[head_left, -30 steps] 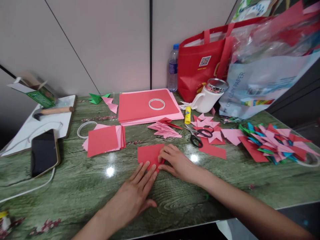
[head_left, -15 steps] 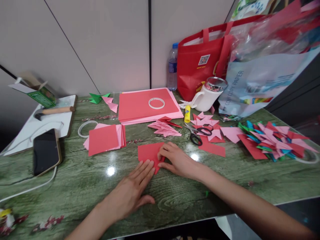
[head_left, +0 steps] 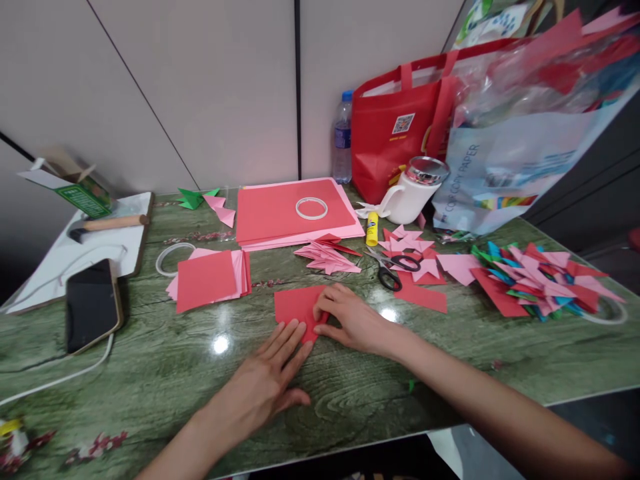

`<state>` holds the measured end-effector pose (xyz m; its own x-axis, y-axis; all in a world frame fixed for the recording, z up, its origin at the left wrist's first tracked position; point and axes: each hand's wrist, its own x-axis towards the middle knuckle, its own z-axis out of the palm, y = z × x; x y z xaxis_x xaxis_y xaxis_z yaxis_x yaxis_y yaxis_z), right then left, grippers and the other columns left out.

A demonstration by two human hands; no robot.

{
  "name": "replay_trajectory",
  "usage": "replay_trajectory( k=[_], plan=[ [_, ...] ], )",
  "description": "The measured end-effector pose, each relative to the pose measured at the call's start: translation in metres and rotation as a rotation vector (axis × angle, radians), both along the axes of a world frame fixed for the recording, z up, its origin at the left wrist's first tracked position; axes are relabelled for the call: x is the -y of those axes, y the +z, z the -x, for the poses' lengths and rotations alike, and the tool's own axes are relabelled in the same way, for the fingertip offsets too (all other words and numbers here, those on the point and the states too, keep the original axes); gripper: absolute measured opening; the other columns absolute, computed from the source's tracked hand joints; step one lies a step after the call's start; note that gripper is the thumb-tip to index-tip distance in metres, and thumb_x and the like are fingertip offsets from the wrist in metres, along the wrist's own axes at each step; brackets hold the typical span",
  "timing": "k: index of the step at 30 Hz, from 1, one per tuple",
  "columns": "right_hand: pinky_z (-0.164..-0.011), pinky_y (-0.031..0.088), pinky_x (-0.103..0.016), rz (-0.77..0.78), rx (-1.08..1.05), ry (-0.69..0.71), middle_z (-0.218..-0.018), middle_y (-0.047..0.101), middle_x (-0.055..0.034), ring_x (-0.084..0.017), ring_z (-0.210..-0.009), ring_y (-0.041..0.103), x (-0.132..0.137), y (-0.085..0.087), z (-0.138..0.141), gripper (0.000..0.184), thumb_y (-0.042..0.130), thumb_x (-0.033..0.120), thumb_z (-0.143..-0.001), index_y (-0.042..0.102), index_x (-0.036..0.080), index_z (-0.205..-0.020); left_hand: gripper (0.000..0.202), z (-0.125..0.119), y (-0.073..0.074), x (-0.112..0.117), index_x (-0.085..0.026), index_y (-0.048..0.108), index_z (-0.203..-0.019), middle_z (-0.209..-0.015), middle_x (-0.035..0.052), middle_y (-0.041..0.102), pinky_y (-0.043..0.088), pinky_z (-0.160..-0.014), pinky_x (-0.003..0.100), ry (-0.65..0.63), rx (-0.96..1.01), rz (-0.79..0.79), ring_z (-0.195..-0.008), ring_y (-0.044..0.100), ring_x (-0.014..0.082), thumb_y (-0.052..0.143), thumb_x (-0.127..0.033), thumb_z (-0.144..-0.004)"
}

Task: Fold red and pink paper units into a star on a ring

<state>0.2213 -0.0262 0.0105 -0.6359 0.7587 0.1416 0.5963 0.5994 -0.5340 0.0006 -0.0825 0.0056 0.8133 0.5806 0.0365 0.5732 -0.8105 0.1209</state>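
Note:
A piece of red paper (head_left: pixel 294 304) lies on the table in front of me, its lower right part folded. My left hand (head_left: pixel 265 377) rests flat, with the fingertips on the paper's lower edge and the thumb out to the side. With bent fingers and thumb, my right hand (head_left: pixel 354 319) pinches the paper's right side, partly covering it. Beyond the paper are folded pink and red pieces (head_left: pixel 327 256) and black-handled scissors (head_left: pixel 389 278). A stack of red and pink paper squares (head_left: pixel 206 279) sits to the left.
Large red sheets (head_left: pixel 270 212) carry a tape roll (head_left: pixel 311 209) at the back. Near them stand a yellow glue stick (head_left: pixel 372 229), a white mug (head_left: pixel 406 200) and a red bag (head_left: pixel 380 143). Colourful folded pieces (head_left: pixel 545 280) pile up right; a phone (head_left: pixel 93 307) lies left.
The view has shifted slightly. The left fingertips and the folded lower corner of the red paper have moved a little; the right hand keeps its pinch.

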Motion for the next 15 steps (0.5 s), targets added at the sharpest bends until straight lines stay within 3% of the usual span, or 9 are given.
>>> replay_trajectory(
  k=[6,15],
  plan=[
    [-0.080,0.041,-0.032,-0.026,-0.060,-0.043,-0.086,0.052,-0.0049,-0.019,-0.089,0.045,-0.006,-0.007,-0.005,0.004,0.059,0.021,-0.081,0.057,0.018,-0.080,0.067,0.002,-0.008,0.000,-0.014,0.034,-0.135,-0.142,0.0194,0.034,0.036,-0.103,0.047,-0.012,0.039,-0.025,-0.133,0.023,0.0305,0.049,-0.050,-0.081],
    [-0.081,0.042,-0.032,-0.015,-0.089,-0.016,-0.088,0.051,-0.0049,-0.018,-0.091,0.046,-0.018,-0.013,-0.017,0.006,0.057,0.023,-0.084,0.057,0.018,-0.082,0.068,-0.002,0.003,0.002,-0.020,0.025,-0.140,-0.144,0.0059,0.035,0.032,-0.107,0.045,0.017,0.023,0.056,-0.136,0.018,0.0266,0.052,-0.043,-0.083]
  ],
)
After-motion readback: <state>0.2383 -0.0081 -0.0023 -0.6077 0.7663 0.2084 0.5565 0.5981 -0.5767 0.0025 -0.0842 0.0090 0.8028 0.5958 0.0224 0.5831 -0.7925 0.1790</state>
